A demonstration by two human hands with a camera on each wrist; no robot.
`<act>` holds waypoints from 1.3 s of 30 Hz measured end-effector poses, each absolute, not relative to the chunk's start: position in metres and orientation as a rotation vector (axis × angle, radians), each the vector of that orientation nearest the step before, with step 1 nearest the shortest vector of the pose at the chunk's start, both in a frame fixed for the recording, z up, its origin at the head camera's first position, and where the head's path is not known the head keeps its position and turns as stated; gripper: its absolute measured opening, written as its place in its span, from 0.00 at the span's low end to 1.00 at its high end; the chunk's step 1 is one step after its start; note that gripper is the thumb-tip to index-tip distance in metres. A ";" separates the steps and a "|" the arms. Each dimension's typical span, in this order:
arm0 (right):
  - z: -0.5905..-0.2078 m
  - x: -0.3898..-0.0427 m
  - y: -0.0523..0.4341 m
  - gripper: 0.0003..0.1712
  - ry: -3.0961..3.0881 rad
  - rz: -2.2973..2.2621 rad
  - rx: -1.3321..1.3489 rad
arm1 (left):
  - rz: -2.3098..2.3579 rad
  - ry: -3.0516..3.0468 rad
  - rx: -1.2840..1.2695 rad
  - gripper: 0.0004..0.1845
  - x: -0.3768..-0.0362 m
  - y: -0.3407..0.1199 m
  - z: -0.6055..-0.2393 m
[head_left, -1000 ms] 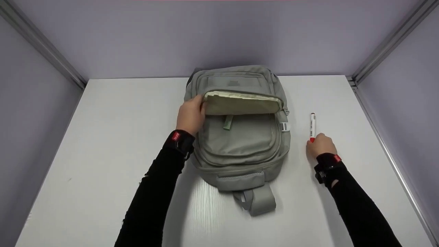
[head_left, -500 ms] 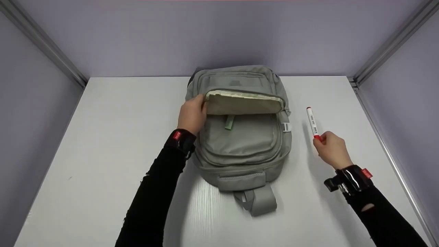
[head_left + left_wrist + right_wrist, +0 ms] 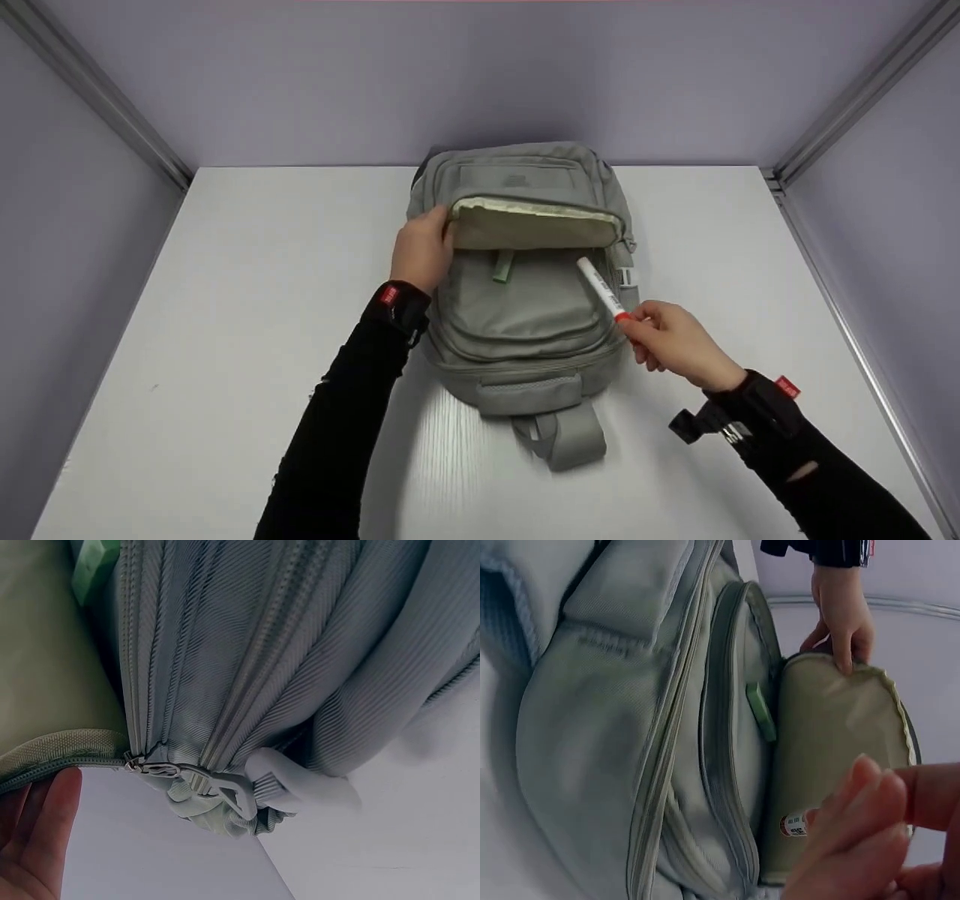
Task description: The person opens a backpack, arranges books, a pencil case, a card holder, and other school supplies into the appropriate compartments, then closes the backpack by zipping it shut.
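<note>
A grey backpack (image 3: 525,315) lies on the white table, its front pocket unzipped. The pocket's flap (image 3: 536,231) is folded up, showing a cream lining. At the flap's left edge my left hand (image 3: 422,251) pinches the fabric; its fingers (image 3: 56,817) also show in the left wrist view. Over the right part of the backpack, my right hand (image 3: 679,341) pinches a white marker (image 3: 598,287) at its red end. The marker's other end points up and left toward the pocket opening. In the right wrist view the fingers hide most of the marker.
A green tab (image 3: 503,267) hangs at the pocket opening. The backpack's strap (image 3: 576,439) lies toward the near side of the table (image 3: 262,300). Pale panels (image 3: 510,75) stand behind and on both sides. A white buckle (image 3: 628,277) sits on the backpack's right side.
My right hand has lifted the marker off the table and carried it left over the backpack, tilting it leftward. My left hand stays at the flap.
</note>
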State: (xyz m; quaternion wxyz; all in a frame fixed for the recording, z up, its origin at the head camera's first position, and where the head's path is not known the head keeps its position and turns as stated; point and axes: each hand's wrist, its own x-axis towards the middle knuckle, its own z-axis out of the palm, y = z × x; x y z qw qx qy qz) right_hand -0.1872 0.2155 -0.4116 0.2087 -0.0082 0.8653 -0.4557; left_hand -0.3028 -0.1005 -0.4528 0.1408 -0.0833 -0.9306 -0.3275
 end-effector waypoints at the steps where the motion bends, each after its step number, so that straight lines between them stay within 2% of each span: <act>1: -0.413 -0.191 0.210 0.15 2.363 -1.291 -0.024 | -0.949 -2.684 -0.241 0.08 -0.303 -0.100 -0.453; 9: -0.429 -0.222 0.171 0.16 2.096 -1.447 0.166 | -0.983 -2.692 -0.249 0.08 -0.302 -0.096 -0.454; 16: -0.438 -0.240 0.146 0.13 1.997 -1.513 0.267 | -1.007 -2.690 -0.236 0.08 -0.301 -0.096 -0.453; 21: -0.442 -0.257 0.141 0.16 2.016 -1.504 0.295 | -1.014 -2.693 -0.252 0.08 -0.299 -0.095 -0.454; 26: -0.449 -0.270 0.142 0.16 1.905 -1.696 0.437 | -1.033 -2.662 -0.288 0.07 -0.296 -0.095 -0.455; 32: -0.449 -0.263 0.146 0.14 1.889 -1.755 0.461 | -1.067 -2.668 -0.333 0.06 -0.292 -0.099 -0.458; 37: -0.441 -0.243 0.159 0.25 2.007 -1.682 0.359 | -1.098 -2.704 -0.357 0.07 -0.283 -0.105 -0.463; 39: -0.438 -0.233 0.168 0.24 2.071 -1.667 0.314 | -1.096 -2.709 -0.383 0.08 -0.279 -0.106 -0.466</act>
